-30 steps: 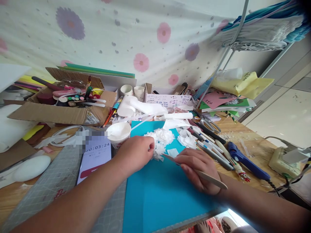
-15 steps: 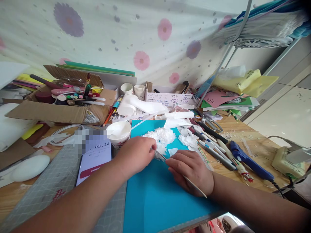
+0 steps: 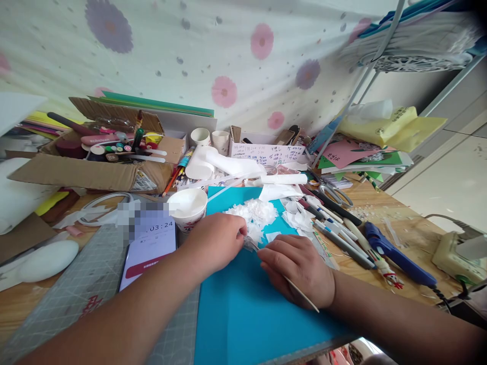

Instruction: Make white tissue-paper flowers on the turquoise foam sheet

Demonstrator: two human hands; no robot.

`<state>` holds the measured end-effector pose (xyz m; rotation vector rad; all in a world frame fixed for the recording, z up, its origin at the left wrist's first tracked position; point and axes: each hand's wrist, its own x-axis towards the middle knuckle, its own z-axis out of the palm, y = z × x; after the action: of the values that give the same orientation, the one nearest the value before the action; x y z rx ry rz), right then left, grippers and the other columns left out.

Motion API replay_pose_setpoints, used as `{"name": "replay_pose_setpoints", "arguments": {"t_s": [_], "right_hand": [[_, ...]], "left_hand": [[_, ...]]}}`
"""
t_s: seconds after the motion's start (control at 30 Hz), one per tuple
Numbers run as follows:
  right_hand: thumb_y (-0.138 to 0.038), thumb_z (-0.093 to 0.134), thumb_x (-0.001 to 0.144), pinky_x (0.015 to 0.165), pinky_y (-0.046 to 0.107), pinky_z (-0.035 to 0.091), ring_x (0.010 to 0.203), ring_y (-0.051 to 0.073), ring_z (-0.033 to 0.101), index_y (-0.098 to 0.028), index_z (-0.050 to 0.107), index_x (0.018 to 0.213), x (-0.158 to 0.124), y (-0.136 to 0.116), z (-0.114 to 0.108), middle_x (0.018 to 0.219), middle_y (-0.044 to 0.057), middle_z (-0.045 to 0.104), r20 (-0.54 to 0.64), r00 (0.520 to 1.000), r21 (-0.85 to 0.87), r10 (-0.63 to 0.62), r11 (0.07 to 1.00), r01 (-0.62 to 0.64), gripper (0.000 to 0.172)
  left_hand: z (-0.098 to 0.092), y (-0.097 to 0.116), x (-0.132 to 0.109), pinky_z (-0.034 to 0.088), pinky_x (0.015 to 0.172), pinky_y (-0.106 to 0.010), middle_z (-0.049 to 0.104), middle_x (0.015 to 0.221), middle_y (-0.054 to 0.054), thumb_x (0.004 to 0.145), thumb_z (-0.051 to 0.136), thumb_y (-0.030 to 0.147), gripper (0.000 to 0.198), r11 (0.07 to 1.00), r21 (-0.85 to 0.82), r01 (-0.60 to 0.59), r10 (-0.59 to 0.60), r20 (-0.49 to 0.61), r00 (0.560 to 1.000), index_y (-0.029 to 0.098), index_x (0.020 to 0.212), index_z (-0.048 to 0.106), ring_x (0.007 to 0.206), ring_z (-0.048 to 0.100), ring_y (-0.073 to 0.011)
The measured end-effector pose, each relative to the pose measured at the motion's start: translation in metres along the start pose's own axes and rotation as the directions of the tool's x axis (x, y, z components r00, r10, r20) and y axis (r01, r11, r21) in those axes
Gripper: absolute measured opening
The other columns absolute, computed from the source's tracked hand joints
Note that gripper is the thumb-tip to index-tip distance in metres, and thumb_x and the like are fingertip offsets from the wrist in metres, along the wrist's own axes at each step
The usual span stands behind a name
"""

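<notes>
Over the blue sheet [image 3: 236,324] I have my right hand [image 3: 299,268] clamped and my left hand [image 3: 220,238] curled, its grip I cannot tell, beside the paper pile [image 3: 261,210] lying there, for detail work, I judge, next calling for steady guiding of the right's stick [image 3: 303,295].

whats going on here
The right hand holds a thin pale stick, its far end pointing toward the left hand, which is curled at the ruffled white paper on a blue sheet. Whether the left hand grips anything is hidden. A paper cup stands close by, with a phone lying near it.
</notes>
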<state>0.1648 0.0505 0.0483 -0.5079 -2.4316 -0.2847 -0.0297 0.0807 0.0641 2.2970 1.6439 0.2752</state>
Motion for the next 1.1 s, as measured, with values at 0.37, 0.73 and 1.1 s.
{"name": "replay_pose_setpoints", "arguments": {"t_s": [0.37, 0.73, 1.1], "right_hand": [[-0.015, 0.042, 0.091, 0.055, 0.030, 0.046, 0.057, 0.017, 0.058, -0.012, 0.060, 0.084, 0.003, 0.002, 0.008, 0.066, 0.007, 0.067, 0.045, 0.997, -0.030, 0.058, 0.998, -0.056, 0.020], [-0.020, 0.045, 0.095, 0.058, 0.025, 0.052, 0.066, 0.016, 0.066, -0.021, 0.061, 0.102, -0.019, 0.000, -0.073, 0.077, 0.004, 0.069, -0.038, 0.909, 0.277, 0.414, 0.879, -0.389, 0.018], [-0.031, 0.053, 0.094, 0.057, 0.022, 0.059, 0.071, 0.016, 0.070, -0.021, 0.065, 0.099, -0.051, 0.036, -0.082, 0.081, 0.004, 0.071, 0.038, 0.714, 0.550, 0.699, 0.581, -0.599, 0.016]], "left_hand": [[-0.001, -0.002, 0.001, 0.037, 0.058, -0.027, 0.073, 0.084, 0.001, 0.077, 0.052, 0.022, 0.020, 1.000, -0.001, -0.015, 0.015, 0.030, 0.999, 0.030, 0.079, 0.071, 0.076, 0.064, -0.0201], [-0.010, 0.003, -0.002, 0.029, 0.051, -0.025, 0.071, 0.077, 0.002, 0.079, 0.049, 0.020, 0.019, 0.999, 0.037, 0.028, -0.029, 0.036, 0.999, 0.027, 0.077, 0.066, 0.068, 0.063, -0.0176], [-0.014, 0.013, -0.009, 0.039, 0.057, -0.026, 0.072, 0.087, 0.000, 0.087, 0.042, 0.027, 0.036, 0.992, 0.119, 0.046, -0.064, 0.154, 0.986, 0.036, 0.114, 0.064, 0.073, 0.066, -0.0200]]}}
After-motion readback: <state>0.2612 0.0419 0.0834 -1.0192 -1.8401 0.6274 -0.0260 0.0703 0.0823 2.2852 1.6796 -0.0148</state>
